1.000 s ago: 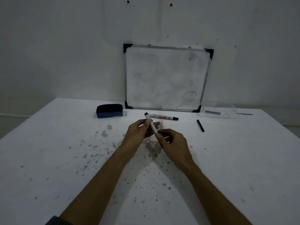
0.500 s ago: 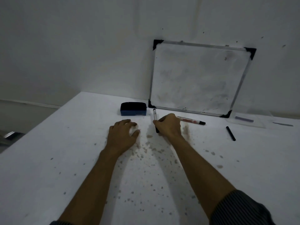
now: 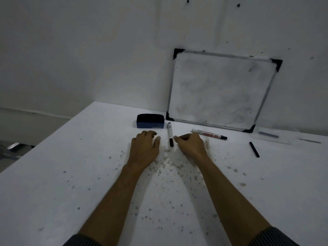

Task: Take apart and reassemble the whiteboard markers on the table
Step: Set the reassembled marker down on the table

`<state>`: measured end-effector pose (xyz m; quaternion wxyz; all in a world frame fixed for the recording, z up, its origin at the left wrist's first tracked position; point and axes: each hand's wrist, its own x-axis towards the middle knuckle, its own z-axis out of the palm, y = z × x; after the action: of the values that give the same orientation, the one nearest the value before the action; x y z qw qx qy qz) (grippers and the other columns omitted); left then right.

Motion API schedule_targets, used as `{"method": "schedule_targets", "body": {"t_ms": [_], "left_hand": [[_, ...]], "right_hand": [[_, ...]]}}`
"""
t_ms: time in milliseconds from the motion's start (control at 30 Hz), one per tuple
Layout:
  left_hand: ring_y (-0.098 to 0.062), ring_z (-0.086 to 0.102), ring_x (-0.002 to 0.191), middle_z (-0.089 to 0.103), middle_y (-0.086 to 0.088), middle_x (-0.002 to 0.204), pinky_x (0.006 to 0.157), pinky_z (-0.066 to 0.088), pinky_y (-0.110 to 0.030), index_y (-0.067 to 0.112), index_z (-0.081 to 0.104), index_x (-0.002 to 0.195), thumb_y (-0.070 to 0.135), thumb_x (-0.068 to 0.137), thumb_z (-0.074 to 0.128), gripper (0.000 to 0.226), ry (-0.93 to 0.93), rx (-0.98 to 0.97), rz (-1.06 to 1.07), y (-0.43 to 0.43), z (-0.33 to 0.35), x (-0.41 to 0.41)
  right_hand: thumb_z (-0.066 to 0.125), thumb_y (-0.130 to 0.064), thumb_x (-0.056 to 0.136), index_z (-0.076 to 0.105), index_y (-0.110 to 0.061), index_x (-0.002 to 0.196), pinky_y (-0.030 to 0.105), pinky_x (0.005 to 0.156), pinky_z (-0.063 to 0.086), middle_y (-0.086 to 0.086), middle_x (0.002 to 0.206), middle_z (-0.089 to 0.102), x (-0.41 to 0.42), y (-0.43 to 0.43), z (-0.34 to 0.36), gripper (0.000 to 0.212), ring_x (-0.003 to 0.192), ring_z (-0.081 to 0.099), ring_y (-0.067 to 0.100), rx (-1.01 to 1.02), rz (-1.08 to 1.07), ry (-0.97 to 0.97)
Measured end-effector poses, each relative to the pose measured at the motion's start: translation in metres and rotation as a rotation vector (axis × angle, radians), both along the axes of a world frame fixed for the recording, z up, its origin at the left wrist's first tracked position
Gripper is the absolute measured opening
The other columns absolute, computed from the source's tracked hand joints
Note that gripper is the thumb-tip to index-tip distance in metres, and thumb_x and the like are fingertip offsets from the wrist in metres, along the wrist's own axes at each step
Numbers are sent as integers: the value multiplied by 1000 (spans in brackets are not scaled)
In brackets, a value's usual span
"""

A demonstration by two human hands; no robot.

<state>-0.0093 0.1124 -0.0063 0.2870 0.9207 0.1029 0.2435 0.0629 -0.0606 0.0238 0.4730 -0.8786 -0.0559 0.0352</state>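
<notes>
A white whiteboard marker (image 3: 170, 134) with a black cap lies on the white table (image 3: 71, 174), pointing away from me, between my two hands. My right hand (image 3: 190, 146) rests on the table just right of it in a loose fist, with the fingertips beside the marker and nothing in them. Left of the marker, my left hand (image 3: 144, 148) lies palm down and holds nothing. A second marker (image 3: 209, 134) with a red label lies further right. A loose black stick-like piece (image 3: 254, 149) lies at the right.
A blue-and-black eraser (image 3: 150, 121) sits behind my left hand. A small whiteboard (image 3: 218, 89) leans against the wall. A clear plastic case (image 3: 273, 136) lies at the far right. The table's left edge runs diagonally; its surface is speckled with stains.
Both hands held the marker above the table a second ago. My right hand then set it down and has now let go. My left hand rests flat.
</notes>
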Motion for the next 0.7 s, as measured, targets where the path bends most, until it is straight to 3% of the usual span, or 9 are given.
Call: {"method": "schedule_targets", "body": {"t_ms": [67, 200, 300, 400, 533, 700], "left_hand": [[-23, 61, 111, 69, -4, 118, 102, 48, -43, 16, 62, 130, 37, 105, 52, 34, -71, -72, -74, -22, 10, -2], [-16, 57, 100, 69, 1, 110, 95, 47, -37, 18, 64, 126, 33, 101, 59, 29, -113, 41, -309, -66, 22, 3], [-22, 60, 110, 70, -3, 119, 99, 45, -38, 16, 68, 124, 28, 100, 62, 27, -93, 102, -422, -88, 26, 28], [-25, 59, 119, 71, -4, 124, 104, 42, -34, 18, 71, 121, 25, 100, 65, 23, -62, 7, -478, -108, 31, 64], [-30, 58, 126, 71, -5, 130, 106, 41, -43, 21, 73, 124, 34, 94, 71, 33, -27, 168, -479, -122, 21, 116], [-27, 60, 114, 73, 0, 115, 95, 46, -41, 24, 77, 113, 40, 96, 67, 26, 34, 213, -407, -126, 6, 146]], "right_hand": [[70, -44, 91, 77, -19, 111, 26, 66, 57, 4, 97, 79, -9, -27, -3, 33, 80, 72, 15, -7, 41, 9], [64, -46, 96, 68, -29, 123, 13, 65, 45, -7, 100, 72, -23, -95, 4, 33, 82, 67, 2, -182, 173, -81], [62, -44, 98, 64, -31, 128, 12, 70, 45, -10, 103, 69, -28, -142, 7, 33, 86, 64, 0, -284, 237, -121], [64, -40, 97, 66, -29, 125, 12, 73, 49, -14, 101, 67, -35, -176, -5, 30, 87, 64, 3, -162, 114, -235], [69, -37, 95, 66, -27, 122, 23, 75, 58, -8, 106, 68, -33, -188, -14, 29, 86, 65, 11, 104, -9, -240], [72, -35, 93, 65, -27, 121, 21, 78, 55, -7, 111, 67, -19, -187, -22, 30, 88, 65, 8, 122, -32, -266]]}}
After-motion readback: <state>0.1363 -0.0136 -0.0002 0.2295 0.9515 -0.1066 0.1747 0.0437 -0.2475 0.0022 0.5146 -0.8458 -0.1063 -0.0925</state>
